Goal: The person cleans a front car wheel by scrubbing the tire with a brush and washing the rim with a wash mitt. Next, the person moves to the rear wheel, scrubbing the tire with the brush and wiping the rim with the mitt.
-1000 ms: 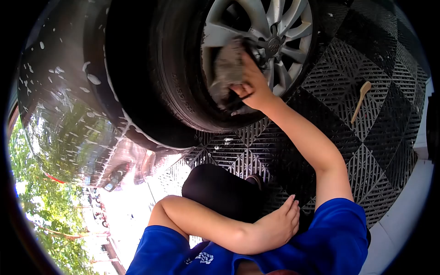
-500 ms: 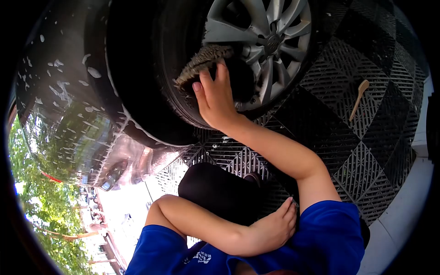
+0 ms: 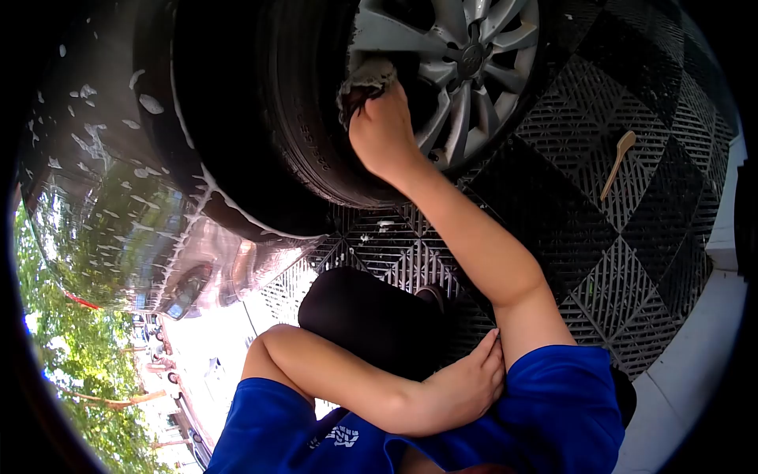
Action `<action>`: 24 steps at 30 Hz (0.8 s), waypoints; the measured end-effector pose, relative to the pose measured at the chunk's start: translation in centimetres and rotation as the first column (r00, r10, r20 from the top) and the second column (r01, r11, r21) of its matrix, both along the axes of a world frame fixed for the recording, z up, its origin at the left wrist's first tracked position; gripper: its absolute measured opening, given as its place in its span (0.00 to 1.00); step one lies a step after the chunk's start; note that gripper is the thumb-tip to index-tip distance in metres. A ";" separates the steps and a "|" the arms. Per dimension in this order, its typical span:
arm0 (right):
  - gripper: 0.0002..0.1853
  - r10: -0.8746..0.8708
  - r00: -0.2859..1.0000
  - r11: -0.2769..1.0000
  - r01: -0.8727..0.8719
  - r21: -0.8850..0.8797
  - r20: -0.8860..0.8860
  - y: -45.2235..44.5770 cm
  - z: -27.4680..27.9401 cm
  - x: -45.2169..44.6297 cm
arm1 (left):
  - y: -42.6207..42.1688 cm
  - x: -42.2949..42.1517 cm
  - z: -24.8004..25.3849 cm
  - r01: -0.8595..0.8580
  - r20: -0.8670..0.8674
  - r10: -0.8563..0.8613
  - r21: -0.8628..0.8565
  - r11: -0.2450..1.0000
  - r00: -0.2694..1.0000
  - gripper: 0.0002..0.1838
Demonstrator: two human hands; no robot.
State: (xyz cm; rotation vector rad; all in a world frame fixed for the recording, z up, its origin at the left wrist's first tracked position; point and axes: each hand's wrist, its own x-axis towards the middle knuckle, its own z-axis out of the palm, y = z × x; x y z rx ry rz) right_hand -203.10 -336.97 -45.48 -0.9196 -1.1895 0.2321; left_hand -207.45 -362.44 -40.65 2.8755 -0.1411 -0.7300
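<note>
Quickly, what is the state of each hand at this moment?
Left hand: open, with nothing visible in it.
Right hand: closed, holding a cloth at the wheel.

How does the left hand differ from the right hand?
The right hand reaches out to the wheel; the left hand is near the shirt.
The right hand grips a cloth; the left hand shows nothing held.
The right hand's fingers are mostly hidden; the left hand's are extended.
Both hands look gloveless.

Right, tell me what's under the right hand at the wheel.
Part of a shaggy grey cloth shows beyond the right hand, in front of the wheel. The rest of the cloth and the patch of wheel behind it are covered.
</note>
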 end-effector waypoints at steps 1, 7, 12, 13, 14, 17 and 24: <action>0.10 0.050 0.998 0.999 -0.050 -0.019 -0.023 0.4 -0.2 0.3 | -0.1 0.0 0.0 0.000 0.015 0.000 0.008 1.000 1.000 0.22; 0.24 0.011 0.957 0.972 0.058 -0.227 0.291 -5.8 -0.6 -3.1 | 0.1 0.5 0.0 0.056 -0.007 -0.056 0.019 0.998 0.998 0.23; 0.22 -0.162 0.907 0.963 0.231 -0.138 0.390 -0.1 -4.2 2.8 | 0.1 0.6 0.2 0.017 -0.015 -0.017 0.037 0.999 1.000 0.24; 0.22 -0.154 0.912 0.973 0.206 -0.100 0.380 1.3 -5.1 4.7 | 0.2 0.6 0.1 0.029 -0.008 -0.029 0.034 0.999 1.000 0.24; 0.21 -0.161 0.903 0.987 0.136 0.090 0.399 2.3 -6.6 6.5 | 0.1 0.4 0.0 0.045 -0.001 -0.044 0.032 0.999 0.999 0.24; 0.21 -0.143 0.924 0.958 0.040 0.283 0.354 2.8 -8.9 6.6 | -0.2 0.3 -0.1 0.027 -0.008 -0.027 0.056 0.998 1.000 0.24; 0.35 -0.288 0.939 0.953 0.301 -0.044 0.186 -2.1 -6.2 -2.5 | 0.0 0.5 0.0 0.062 -0.030 -0.061 0.023 0.998 0.998 0.23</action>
